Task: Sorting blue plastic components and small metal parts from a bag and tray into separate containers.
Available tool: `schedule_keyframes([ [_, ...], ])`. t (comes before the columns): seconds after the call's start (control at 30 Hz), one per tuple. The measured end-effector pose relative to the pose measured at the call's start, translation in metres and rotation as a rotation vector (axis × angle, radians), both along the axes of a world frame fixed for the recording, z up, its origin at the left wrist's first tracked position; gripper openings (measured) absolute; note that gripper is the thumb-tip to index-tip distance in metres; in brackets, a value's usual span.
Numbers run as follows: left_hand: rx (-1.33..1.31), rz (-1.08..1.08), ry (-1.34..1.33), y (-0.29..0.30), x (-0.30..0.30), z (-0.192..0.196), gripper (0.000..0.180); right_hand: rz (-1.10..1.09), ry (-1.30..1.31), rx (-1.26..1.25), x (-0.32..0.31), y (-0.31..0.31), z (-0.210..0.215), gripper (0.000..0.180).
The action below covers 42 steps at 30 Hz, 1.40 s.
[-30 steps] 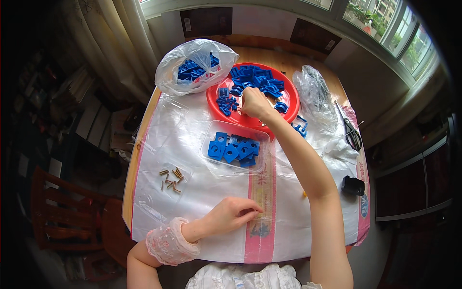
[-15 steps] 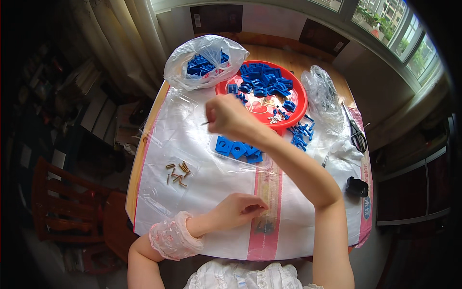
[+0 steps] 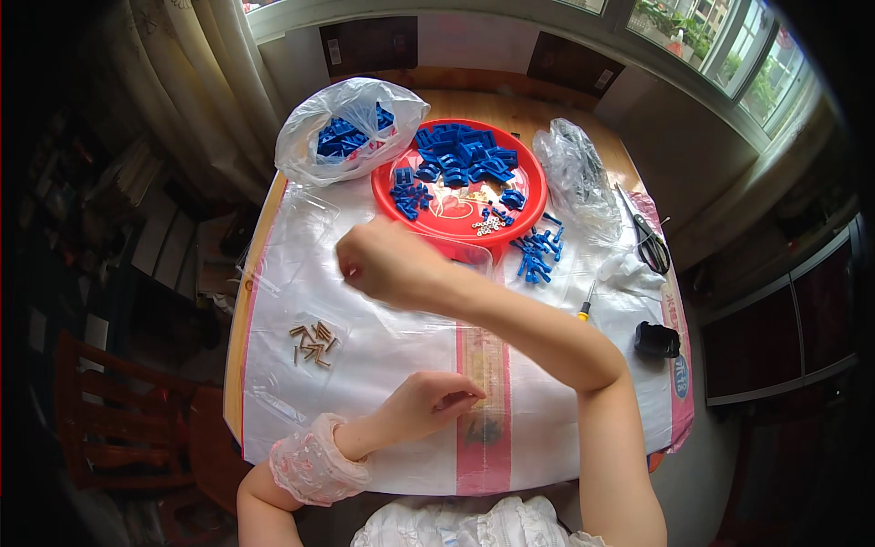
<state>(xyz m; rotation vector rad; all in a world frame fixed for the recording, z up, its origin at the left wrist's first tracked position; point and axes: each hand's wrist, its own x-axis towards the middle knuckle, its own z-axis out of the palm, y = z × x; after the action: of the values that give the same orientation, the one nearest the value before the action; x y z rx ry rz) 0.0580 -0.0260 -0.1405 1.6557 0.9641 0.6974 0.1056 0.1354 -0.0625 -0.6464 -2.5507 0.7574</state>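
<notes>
While hovering above the sheet [image 3: 301,273] at centre frame, curling the right hand [image 3: 383,264] into a closed fist, knuckles up, with no telling about any small piece inside. Resting the left hand [image 3: 427,407] low at centre, fingertips drawing together against the sheet by its red stripe. Possibly nipping something tiny there, too small for naming.

Lying nearest, left of centre: the brass pins [image 3: 313,342], loose in a little heap, apart from both hands. Judging these as light, stiff, smooth and quick at rolling away. Calling for a thumb-and-forefinger pinch at mid-shaft, one at a time, never a scoop. Expecting some sliding on that glossy plastic, too.

Sitting at upper centre: the red tray [image 3: 387,196], carrying blue parts [image 3: 465,155]. Looking like hard, rigid, light plastic, easy taking by the edges. Spilling just right of the tray: blue pegs [image 3: 540,255]. Slumping at upper left: a bag [image 3: 342,137] of more blue pieces. Waiting at right: scissors [image 3: 649,239] and a screwdriver [image 3: 586,305].
</notes>
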Motion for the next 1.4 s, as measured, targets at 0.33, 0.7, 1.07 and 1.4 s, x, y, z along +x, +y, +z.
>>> schedule_keyframes([
  [0.33,0.118,0.002,-0.024,0.001,0.004,-0.006,0.016,-0.575,-0.357,0.21,0.15,0.141,-0.055,0.012],
  [0.7,0.103,0.007,-0.033,0.002,0.003,-0.005,0.016,-0.607,-0.368,0.206,0.142,0.148,-0.067,0.019],
  [1.07,0.132,0.003,-0.018,0.002,0.001,-0.003,0.015,-0.107,-0.09,-0.329,0.038,0.041,0.005,0.015],
  [1.4,0.063,-0.023,-0.006,0.001,0.001,-0.004,0.012,0.156,-0.164,-0.014,-0.043,-0.031,-0.022,0.015],
])
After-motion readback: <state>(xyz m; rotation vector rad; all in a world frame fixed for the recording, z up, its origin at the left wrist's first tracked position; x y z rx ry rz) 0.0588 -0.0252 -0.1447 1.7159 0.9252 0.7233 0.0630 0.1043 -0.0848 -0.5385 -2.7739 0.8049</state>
